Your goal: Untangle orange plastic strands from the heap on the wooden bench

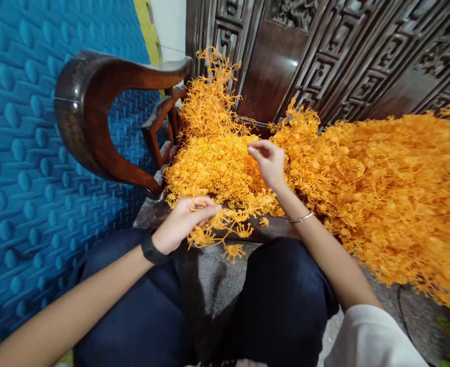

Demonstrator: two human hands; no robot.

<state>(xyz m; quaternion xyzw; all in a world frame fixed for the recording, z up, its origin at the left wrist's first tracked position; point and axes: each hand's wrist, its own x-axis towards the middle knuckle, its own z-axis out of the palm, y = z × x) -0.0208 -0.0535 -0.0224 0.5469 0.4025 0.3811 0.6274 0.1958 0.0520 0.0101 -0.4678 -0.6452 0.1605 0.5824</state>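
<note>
Two knees in dark navy trousers [286, 285] come nearest, parted, lower down and to the right of one curved wooden armrest [72, 107]. Just off the armrest's front end, the person's left hand [190, 216], with one black wristband [154, 248], pinches an orange sprig [228, 221] between thumb and fingers; it droops past the seat edge, and I can't count its stems. Farther right of the armrest, the right hand [270, 160], with one silver bangle [303, 218], has thumb and fingertips drawn nearly together over the orange stuff; I can't tell whether anything sits between them. Three orange heaps run into one another: one of thin stalks [209, 104] close behind the armrest's inner end, one of curly heads [213, 165] right beside it, and one big mound [400, 188] well off to its right. One loose orange bit [263, 222] lies apart, near the bangle. Behind the heaps, right of the armrest, rises one carved wooden back [266, 76]; blue matting [18, 168] spreads to its left.
</note>
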